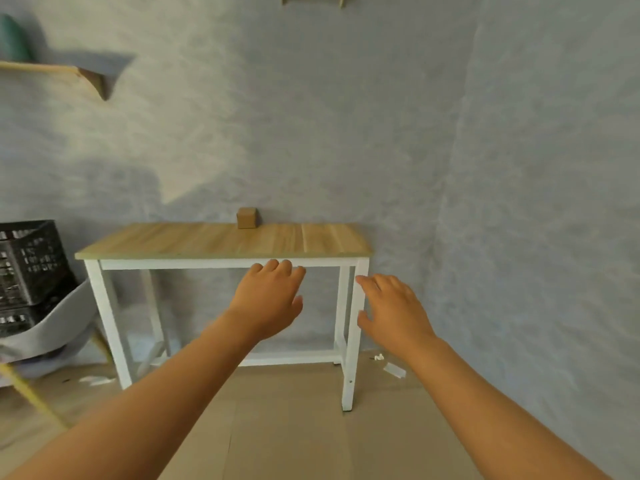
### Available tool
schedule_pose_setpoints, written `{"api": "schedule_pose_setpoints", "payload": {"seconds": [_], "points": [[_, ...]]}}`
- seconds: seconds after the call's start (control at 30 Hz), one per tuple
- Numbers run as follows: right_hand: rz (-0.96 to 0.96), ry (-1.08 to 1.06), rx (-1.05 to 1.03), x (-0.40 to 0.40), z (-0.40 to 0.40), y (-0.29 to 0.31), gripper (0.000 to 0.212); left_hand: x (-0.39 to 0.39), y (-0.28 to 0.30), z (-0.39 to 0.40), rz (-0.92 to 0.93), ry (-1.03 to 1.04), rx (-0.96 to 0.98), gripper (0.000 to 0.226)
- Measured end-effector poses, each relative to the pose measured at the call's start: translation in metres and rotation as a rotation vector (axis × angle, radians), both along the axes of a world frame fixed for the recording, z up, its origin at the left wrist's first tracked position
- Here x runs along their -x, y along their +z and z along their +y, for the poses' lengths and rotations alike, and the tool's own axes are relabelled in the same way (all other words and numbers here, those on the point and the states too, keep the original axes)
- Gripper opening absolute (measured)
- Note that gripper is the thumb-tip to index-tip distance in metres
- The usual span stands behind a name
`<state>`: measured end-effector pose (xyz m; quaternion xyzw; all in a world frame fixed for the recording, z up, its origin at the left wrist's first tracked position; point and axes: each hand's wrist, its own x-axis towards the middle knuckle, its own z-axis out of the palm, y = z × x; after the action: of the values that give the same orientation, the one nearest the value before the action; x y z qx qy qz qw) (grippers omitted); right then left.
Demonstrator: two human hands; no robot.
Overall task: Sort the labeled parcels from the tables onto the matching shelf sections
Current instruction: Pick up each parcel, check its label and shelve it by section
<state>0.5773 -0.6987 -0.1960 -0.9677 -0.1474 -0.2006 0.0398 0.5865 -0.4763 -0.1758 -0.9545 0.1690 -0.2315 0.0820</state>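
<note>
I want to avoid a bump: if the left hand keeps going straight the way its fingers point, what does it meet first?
Probably the front edge of the table: the left hand has its fingertips just below that edge. The small cardboard parcel sits farther back by the wall. Depth is hard to judge from one view.

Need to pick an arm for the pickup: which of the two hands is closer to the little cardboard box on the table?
The left hand: its fingertips reach the table front edge, roughly below the cardboard box. The right hand sits lower, off by the table's right leg.
</note>
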Motion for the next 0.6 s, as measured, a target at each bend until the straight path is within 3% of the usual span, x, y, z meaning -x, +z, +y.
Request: {"api": "schedule_pose_setpoints", "payload": {"seconds": [0.33,0.6], "points": [[0.008,0.205,-0.009,-0.157,0.1,0.0,0.061,-0.118,-0.006,0.091,0.001,0.186,0.015,0.045],[-0.041,0.249,0.005,-0.29,0.201,0.002,0.058,-0.243,-0.01,0.183,-0.022,0.209,0.031,0.045]]}}
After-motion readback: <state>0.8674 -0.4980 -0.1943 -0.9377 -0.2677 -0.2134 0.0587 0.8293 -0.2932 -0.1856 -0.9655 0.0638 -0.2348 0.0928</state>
